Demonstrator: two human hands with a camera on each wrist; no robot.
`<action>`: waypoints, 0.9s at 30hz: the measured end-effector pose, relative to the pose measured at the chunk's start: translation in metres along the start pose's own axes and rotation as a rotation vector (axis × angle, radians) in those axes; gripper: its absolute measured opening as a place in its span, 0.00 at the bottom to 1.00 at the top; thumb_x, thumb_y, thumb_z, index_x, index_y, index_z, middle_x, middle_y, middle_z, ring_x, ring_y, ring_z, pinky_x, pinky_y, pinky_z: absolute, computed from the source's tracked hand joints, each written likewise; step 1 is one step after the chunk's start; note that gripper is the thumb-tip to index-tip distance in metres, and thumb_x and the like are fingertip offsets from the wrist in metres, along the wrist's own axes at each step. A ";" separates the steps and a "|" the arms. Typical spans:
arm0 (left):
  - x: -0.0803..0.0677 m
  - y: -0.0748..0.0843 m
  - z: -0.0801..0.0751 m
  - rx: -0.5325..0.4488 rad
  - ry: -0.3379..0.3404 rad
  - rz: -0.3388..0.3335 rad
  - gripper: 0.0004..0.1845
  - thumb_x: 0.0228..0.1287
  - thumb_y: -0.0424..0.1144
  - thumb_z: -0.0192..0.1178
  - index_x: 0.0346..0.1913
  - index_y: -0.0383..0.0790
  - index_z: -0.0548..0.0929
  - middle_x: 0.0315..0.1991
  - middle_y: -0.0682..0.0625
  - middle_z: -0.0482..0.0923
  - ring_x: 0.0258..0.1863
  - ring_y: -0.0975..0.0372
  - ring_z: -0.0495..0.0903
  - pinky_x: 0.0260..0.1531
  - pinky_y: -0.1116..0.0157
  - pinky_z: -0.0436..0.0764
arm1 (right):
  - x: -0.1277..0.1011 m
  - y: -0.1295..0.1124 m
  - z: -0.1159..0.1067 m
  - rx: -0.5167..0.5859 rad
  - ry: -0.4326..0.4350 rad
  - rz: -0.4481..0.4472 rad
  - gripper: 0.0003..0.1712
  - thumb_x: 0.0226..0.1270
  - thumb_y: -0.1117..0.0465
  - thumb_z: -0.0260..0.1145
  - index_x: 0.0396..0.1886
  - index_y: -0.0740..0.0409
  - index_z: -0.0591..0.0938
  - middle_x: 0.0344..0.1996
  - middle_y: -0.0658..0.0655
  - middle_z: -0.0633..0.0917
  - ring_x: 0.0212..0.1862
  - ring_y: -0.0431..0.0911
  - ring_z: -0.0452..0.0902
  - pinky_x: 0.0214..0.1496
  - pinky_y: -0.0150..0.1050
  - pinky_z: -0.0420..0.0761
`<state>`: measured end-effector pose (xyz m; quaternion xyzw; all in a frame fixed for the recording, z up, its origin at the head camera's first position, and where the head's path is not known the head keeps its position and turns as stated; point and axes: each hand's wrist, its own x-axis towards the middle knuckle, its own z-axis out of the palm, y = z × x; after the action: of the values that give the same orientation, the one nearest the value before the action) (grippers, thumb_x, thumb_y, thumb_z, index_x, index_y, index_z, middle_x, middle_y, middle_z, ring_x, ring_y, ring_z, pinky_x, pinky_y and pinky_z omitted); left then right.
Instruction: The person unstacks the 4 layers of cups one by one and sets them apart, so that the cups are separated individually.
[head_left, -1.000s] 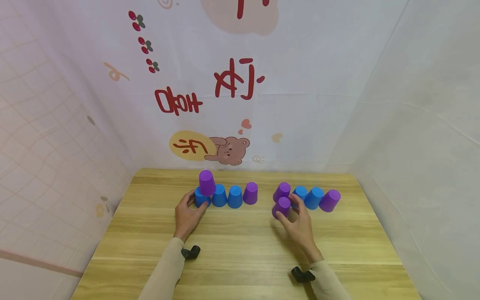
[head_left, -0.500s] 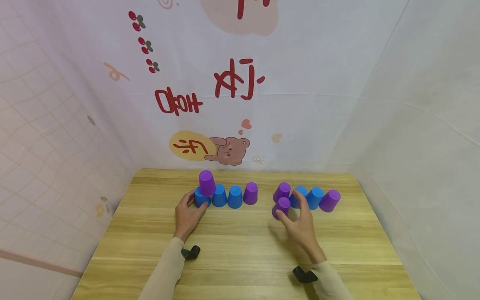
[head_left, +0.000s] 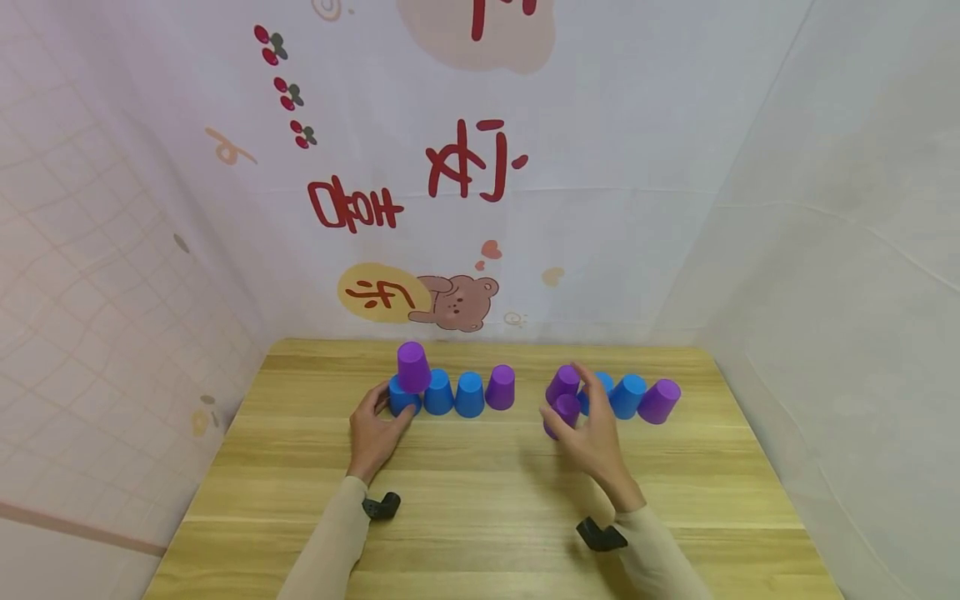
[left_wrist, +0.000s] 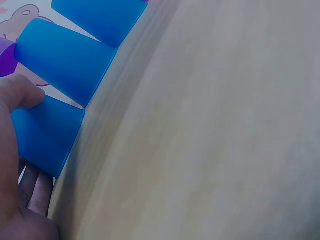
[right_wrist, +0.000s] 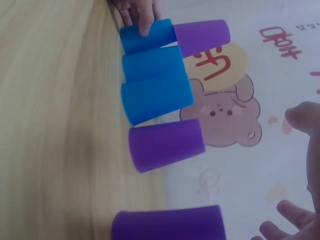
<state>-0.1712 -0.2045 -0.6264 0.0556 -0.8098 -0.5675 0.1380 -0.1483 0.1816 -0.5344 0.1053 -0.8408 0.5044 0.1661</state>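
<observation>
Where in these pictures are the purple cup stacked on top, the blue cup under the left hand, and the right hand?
stacked purple cup [head_left: 412,367], head view, its side wall
leftmost blue cup [left_wrist: 45,134], left wrist view, its side wall
right hand [head_left: 594,440], head view, back of hand

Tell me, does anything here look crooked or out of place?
Yes: one purple cup is perched atop the left row, tilted, above the blue cup the left hand holds. The right-end purple cup also leans outward.

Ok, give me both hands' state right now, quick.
Left hand: grips the leftmost blue cup on the table.
Right hand: open, fingers spread over the front purple cup, holding nothing.
</observation>
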 end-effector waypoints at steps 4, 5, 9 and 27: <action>0.000 -0.001 0.000 -0.007 0.002 0.005 0.36 0.68 0.36 0.81 0.76 0.36 0.80 0.73 0.35 0.84 0.74 0.42 0.85 0.79 0.47 0.85 | 0.006 -0.008 0.005 0.006 -0.017 -0.020 0.51 0.69 0.56 0.83 0.88 0.50 0.68 0.83 0.63 0.75 0.82 0.69 0.72 0.82 0.78 0.73; 0.000 0.000 0.000 -0.009 0.002 0.007 0.36 0.68 0.36 0.81 0.76 0.36 0.80 0.73 0.35 0.84 0.74 0.42 0.85 0.79 0.47 0.85 | 0.007 -0.010 0.007 0.008 -0.022 -0.024 0.51 0.69 0.55 0.82 0.88 0.49 0.68 0.83 0.63 0.75 0.81 0.69 0.72 0.81 0.78 0.73; 0.000 0.001 0.000 -0.011 0.003 0.010 0.36 0.67 0.36 0.81 0.76 0.35 0.80 0.73 0.35 0.84 0.74 0.42 0.85 0.79 0.47 0.85 | 0.012 -0.017 0.014 0.012 -0.041 -0.015 0.51 0.70 0.54 0.82 0.88 0.47 0.68 0.79 0.62 0.78 0.79 0.68 0.74 0.81 0.79 0.74; -0.001 0.000 -0.002 -0.013 -0.007 0.010 0.36 0.68 0.36 0.81 0.76 0.36 0.80 0.73 0.35 0.84 0.74 0.43 0.85 0.79 0.48 0.85 | 0.029 -0.036 0.053 0.085 -0.119 0.033 0.49 0.73 0.50 0.81 0.88 0.47 0.67 0.86 0.58 0.73 0.87 0.60 0.67 0.92 0.67 0.69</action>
<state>-0.1701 -0.2062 -0.6257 0.0489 -0.8068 -0.5723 0.1384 -0.1716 0.1182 -0.5174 0.1283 -0.8285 0.5353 0.1028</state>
